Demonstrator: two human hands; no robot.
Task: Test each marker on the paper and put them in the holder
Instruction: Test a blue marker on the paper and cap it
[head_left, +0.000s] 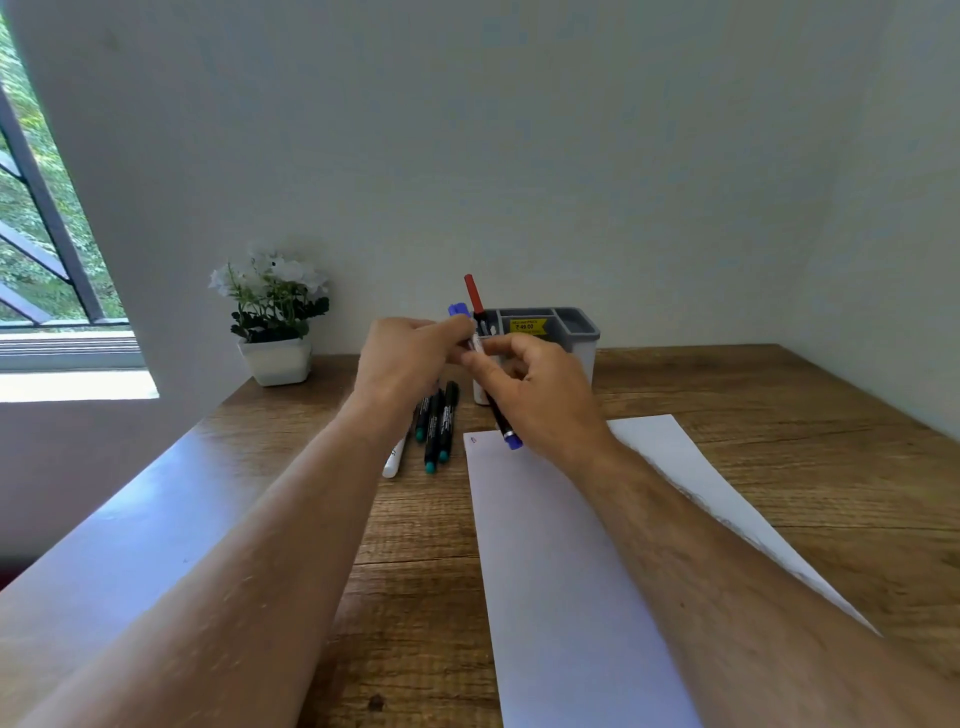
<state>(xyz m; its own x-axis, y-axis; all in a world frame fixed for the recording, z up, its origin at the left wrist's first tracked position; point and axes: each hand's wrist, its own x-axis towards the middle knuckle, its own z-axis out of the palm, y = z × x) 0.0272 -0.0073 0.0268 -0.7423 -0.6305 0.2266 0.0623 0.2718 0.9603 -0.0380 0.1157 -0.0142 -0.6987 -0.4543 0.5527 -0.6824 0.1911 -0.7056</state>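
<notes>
Far left there's a barred window (47, 228), then a small white square pot of white flowers (274, 317) tucked against the wall at the wooden desk's (779, 447) back edge. Next, a loose bunch of black markers with teal ends (436, 426) plus a white one (393, 462) lie flat on the wood grain, just left of the white paper sheet (561, 571), which runs toward the near edge with bare desk on both sides.

The left hand (402, 364) pinches a blue cap (458, 310) at its fingertips. The right hand (530, 395) grips the black blue-ended marker (501, 421), tilted, its lower end hovering over the paper's top corner near a tiny red mark (473, 440).

Behind the hands sits a grey and white plastic holder (571, 332) with compartments and a yellow price sticker; a red-capped marker (474, 294) stands in it.
</notes>
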